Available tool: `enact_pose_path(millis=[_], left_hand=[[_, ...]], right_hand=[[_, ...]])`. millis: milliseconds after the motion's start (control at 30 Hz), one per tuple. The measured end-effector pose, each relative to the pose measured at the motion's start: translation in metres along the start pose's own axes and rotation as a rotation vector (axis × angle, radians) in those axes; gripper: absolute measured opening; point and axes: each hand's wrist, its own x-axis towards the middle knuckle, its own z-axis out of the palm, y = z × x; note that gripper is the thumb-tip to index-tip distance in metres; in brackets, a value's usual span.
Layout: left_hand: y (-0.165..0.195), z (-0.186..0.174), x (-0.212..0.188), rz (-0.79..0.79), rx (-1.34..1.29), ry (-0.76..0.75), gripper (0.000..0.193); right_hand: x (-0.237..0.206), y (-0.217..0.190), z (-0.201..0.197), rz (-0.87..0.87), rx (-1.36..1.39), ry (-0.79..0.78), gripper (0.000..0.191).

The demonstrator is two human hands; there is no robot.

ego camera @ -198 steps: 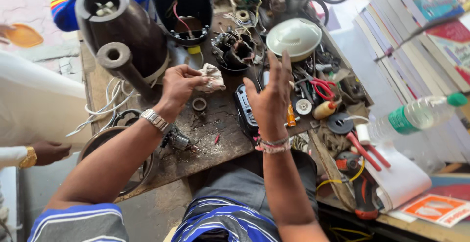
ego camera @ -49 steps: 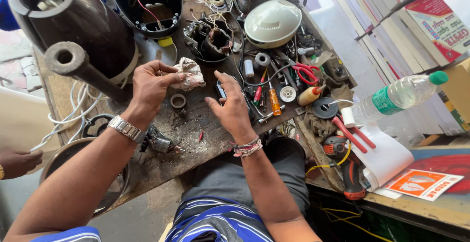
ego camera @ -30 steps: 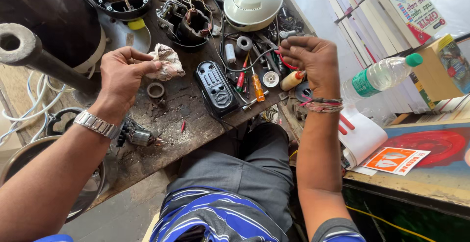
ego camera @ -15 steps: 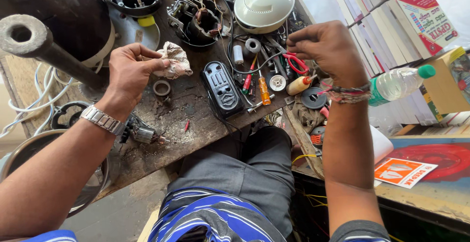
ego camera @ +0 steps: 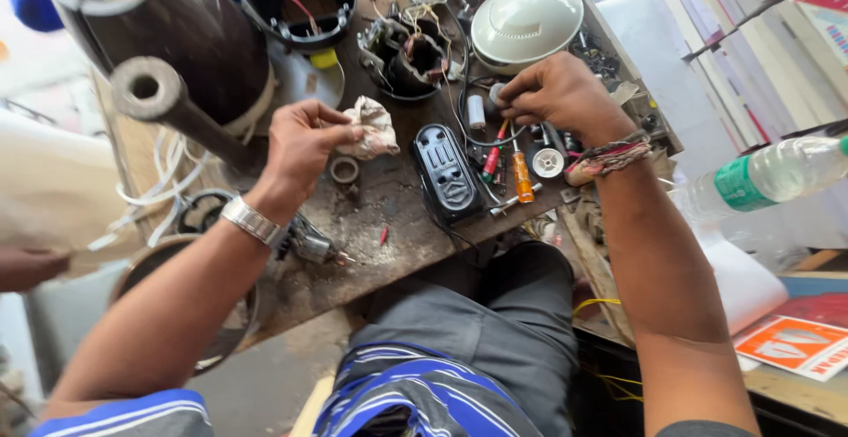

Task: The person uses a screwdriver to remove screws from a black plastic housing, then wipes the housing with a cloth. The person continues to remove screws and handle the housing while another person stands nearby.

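2 hands | left hand (ego camera: 300, 141) fingers pinch crumpled rag (ego camera: 371, 128) | right hand (ego camera: 556, 92) curled over tools

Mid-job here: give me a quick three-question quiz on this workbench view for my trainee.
1. True or false: the left hand holds a crumpled rag.
2. What lies on the bench between the two hands? A) black plastic cover B) glass jar C) hammer
3. Fill in: the right hand reaches into the small tools just in front of the white ____.

Key:
1. True.
2. A, the black plastic cover.
3. Dome, the white dome-shaped cover; an orange-handled screwdriver lies just below the hand.
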Motion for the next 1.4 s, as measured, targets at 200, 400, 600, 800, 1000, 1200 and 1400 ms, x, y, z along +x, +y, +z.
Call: enact_pose_path(millis=[200,400,600,800,1000,1200,1400], left_hand=[[0.006,0.004,-0.003,0.013,-0.024,0.007,0.010],[0.006,0.001,-0.004,0.097,-0.002,0.097,0.013],[0.005,0.002,-0.002,0.076,-0.013,0.094,0.013],[-0.004,-0.001,0.006,0.030,-0.146,0.055,0.017],[-0.007,0.000,0.012,-0.032,-0.068,-0.014,0.020],[-0.009,0.000,0.012,-0.075,-0.102,-0.069,0.023],[-0.012,0.002,0.010,-0.047,0.030,-0.142,0.023]], right_hand=[[0.028,0.004,0.109,-0.008,0.722,0.073,0.048],[0.014,-0.010,0.154,-0.983,-0.534,0.771,0.080],[-0.017,-0.041,0.131,-1.069,-0.624,0.800,0.079],[-0.028,-0.038,0.162,-0.529,-0.162,0.294,0.080],[-0.021,-0.023,0.183,-0.568,0.142,0.190,0.047],[-0.014,-0.007,0.200,-0.536,0.338,0.213,0.031],[-0.016,0.004,0.198,-0.427,0.399,0.171,0.027]])
